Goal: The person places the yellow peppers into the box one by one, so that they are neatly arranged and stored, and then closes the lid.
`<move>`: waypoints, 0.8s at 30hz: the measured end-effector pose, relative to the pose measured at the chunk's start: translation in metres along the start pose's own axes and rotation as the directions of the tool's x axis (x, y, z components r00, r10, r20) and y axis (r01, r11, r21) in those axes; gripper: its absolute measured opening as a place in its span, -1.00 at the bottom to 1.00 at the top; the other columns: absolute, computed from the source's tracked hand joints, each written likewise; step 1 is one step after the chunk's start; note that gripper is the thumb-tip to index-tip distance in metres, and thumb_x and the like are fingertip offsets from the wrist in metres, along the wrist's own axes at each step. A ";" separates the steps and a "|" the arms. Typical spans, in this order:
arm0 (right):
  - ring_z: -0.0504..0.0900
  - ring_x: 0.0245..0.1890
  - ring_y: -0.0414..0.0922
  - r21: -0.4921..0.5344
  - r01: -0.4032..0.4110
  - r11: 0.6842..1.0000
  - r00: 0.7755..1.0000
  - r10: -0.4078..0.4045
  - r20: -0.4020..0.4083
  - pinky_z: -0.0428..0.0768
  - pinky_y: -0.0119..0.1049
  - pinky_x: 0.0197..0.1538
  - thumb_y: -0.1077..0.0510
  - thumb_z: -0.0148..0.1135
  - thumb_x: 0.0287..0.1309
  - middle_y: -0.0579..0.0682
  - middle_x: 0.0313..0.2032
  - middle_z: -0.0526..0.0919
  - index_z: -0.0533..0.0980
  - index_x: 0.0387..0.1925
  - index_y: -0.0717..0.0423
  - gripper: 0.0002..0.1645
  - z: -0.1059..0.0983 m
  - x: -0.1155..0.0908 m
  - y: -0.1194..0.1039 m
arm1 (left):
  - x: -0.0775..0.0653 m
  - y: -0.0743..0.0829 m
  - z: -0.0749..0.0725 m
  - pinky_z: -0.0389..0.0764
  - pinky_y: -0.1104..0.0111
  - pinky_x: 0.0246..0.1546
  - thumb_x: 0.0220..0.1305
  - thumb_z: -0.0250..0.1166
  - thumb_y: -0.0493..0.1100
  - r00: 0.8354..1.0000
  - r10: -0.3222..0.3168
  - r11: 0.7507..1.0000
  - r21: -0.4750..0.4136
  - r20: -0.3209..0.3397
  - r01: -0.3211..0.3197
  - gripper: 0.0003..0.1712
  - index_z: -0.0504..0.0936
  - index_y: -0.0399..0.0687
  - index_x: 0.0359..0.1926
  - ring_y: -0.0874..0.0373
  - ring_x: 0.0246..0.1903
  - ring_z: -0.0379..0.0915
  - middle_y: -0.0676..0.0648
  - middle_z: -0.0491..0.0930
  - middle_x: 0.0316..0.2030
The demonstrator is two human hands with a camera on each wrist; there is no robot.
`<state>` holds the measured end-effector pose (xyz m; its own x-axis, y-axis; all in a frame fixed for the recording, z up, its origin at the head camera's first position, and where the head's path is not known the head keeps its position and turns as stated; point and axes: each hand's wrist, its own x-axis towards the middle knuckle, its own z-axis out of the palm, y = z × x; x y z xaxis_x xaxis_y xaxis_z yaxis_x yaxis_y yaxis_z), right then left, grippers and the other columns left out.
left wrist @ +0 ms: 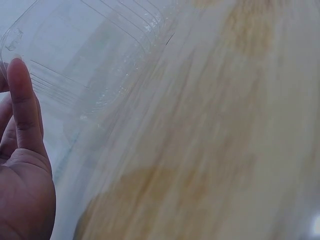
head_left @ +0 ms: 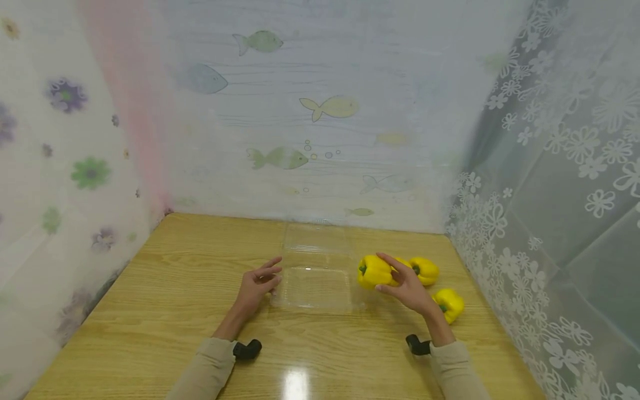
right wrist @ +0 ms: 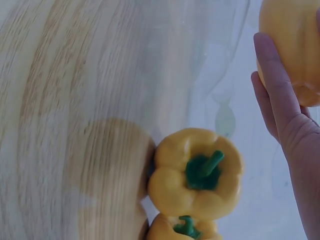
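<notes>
A clear plastic clamshell container (head_left: pixel 315 306) stands on the table with its lid (head_left: pixel 316 238) folded back. Beside its left wall is my left hand (head_left: pixel 254 290), fingers extended and spread; the left wrist view shows a straight finger (left wrist: pixel 22 107) touching the rim near a corner. My right hand (head_left: pixel 411 290) grips a yellow bell pepper (head_left: pixel 374 271) between thumb and fingers, just right of the container. Another yellow pepper is partly hidden behind that hand. Two more, a far pepper (head_left: pixel 426 270) and a near pepper (head_left: pixel 451 305), lie past the right hand and wrist.
The wood-grain table (head_left: pixel 200 250) is bounded by a fish-patterned curtain (head_left: pixel 320 139) behind and flowered sheets at both sides. Dark camera mounts are worn at the left wrist (head_left: pixel 247 349) and right wrist (head_left: pixel 418 345).
</notes>
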<state>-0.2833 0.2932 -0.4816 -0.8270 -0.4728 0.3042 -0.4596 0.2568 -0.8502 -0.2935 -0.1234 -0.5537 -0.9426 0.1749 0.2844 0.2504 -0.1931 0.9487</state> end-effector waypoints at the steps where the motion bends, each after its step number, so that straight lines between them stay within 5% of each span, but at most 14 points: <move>1: 0.40 0.36 -0.32 0.014 -0.004 1.000 1.000 0.004 0.002 0.56 -0.37 0.21 0.32 0.35 0.28 0.23 0.53 0.17 0.20 0.56 -0.02 -0.10 0.001 0.001 -0.001 | 0.000 0.000 0.000 0.60 0.51 -0.47 0.34 0.30 -0.43 1.000 -0.005 1.000 -0.001 -0.001 0.005 -0.58 0.52 -0.65 0.15 0.33 -0.30 0.55 -0.31 0.34 0.44; 13: 0.39 0.37 -0.32 0.106 -0.005 0.994 1.000 0.002 0.026 0.63 -0.30 0.15 0.34 0.35 0.26 0.27 0.53 0.14 0.22 0.54 0.00 -0.11 0.009 0.009 -0.010 | -0.002 -0.001 0.003 0.57 0.52 -0.48 0.34 0.31 -0.41 1.000 -0.005 1.000 -0.012 -0.016 0.005 -0.56 0.52 -0.64 0.16 0.34 -0.38 0.50 -0.32 0.34 0.43; 24: 0.43 0.35 -0.27 0.180 0.033 0.983 0.999 -0.038 0.024 0.67 -0.24 0.08 0.41 0.31 0.27 0.29 0.51 0.16 0.14 0.54 0.25 -0.11 0.018 0.020 -0.014 | 0.001 -0.002 0.004 0.57 0.51 -0.50 0.34 0.31 -0.43 1.000 0.016 1.000 -0.023 -0.016 -0.016 -0.56 0.50 -0.69 0.15 0.33 -0.42 0.49 -0.40 0.30 0.42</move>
<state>-0.2876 0.2651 -0.4719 -0.8011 -0.5020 0.3259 -0.4206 0.0848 -0.9033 -0.2939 -0.1191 -0.5548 -0.9419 0.1566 0.2972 0.2606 -0.2179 0.9405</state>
